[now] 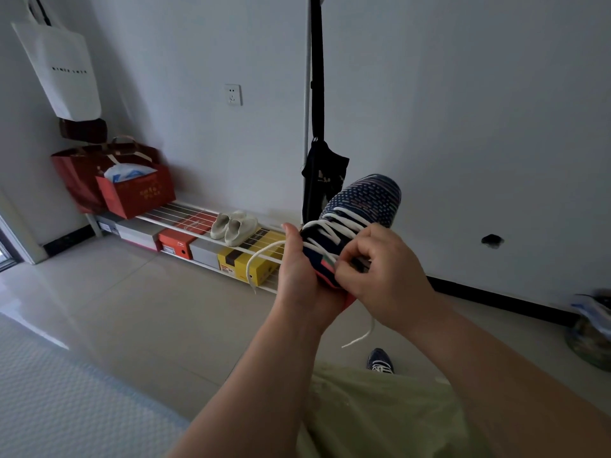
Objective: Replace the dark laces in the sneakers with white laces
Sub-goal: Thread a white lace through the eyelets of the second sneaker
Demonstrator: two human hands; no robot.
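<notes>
White lace (334, 223) crisscrosses the navy sneaker (360, 209) held up in the air, toe pointing away toward the wall. Its heel is hidden by the left hand (299, 276), which cups it from below, while the right hand (377, 269) pinches the lace at the top eyelets. Only the toe of a second sneaker (380, 360) shows on the floor behind the lap.

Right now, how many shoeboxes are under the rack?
4 visible: a white shoebox at the left, then an orange shoebox, a grey shoebox and a yellow shoebox. The left hand may hide more.
</notes>
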